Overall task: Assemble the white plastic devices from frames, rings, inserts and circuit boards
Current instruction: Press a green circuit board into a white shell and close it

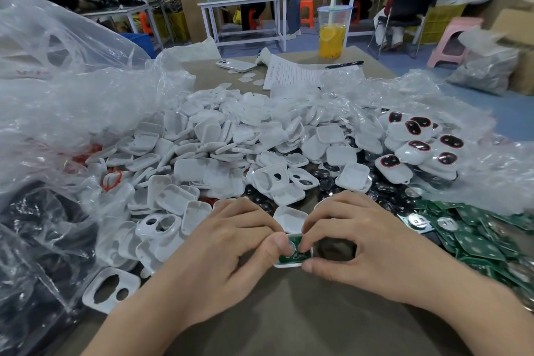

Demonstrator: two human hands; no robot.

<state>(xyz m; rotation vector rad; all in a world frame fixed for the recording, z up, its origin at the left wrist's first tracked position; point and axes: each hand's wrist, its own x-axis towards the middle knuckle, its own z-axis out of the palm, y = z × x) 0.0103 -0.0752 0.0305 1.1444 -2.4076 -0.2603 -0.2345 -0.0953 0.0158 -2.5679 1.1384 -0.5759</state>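
Note:
Both hands meet low in the middle of the table over one white frame (291,263) with a green circuit board (294,254) lying inside it. My left hand (231,243) grips the frame's left end, thumb on the board. My right hand (355,240) pinches the right end, fingertips pressing on the board. A big heap of white shells (219,150) fills the table's centre. Loose green circuit boards (476,243) lie to the right. Finished white devices with red rings and dark inserts (419,144) are stacked at the right rear. Black inserts (384,191) are scattered between them.
Crumpled clear plastic bags (72,89) rise on the left, and bubble wrap (476,170) on the right. A phone (235,64), a paper sheet (291,75), a pen (344,64) and a jug of orange drink (332,35) stand at the far edge. People work at benches behind.

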